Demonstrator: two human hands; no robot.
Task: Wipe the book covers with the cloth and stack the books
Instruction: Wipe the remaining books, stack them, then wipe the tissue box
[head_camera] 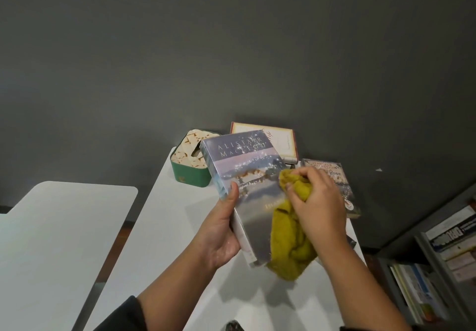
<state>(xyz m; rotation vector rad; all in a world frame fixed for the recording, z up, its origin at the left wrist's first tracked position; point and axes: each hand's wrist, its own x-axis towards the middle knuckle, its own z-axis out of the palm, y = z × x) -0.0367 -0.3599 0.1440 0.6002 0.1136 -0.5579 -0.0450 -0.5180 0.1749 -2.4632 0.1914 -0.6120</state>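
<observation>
White table (164,227) against a dark grey wall (231,47); second white table (56,227) at left, bookshelf (438,266) at right. Left hand (221,230) grips the Alistair MacLeod book (247,183) by its spine, held above the table. Right hand (316,196) fingers bunched around the mustard cloth (291,240), pressed on the cover. Cream book (278,137), Rose book (340,178) and green tissue box (188,160) lie along the table's far edge.

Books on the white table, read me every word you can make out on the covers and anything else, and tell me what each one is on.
"ALISTAIR MACLEOD": top of the held blue-grey paperback book.
"Rose": grey paperback book lying flat behind the right hand; its author line above is too blurred.
Cream red-bordered book: script title unreadable.
Held book's lower title: hidden by the mustard-yellow cloth.
Shelf book spines: too blurred.
Green tissue box: no readable text.
</observation>
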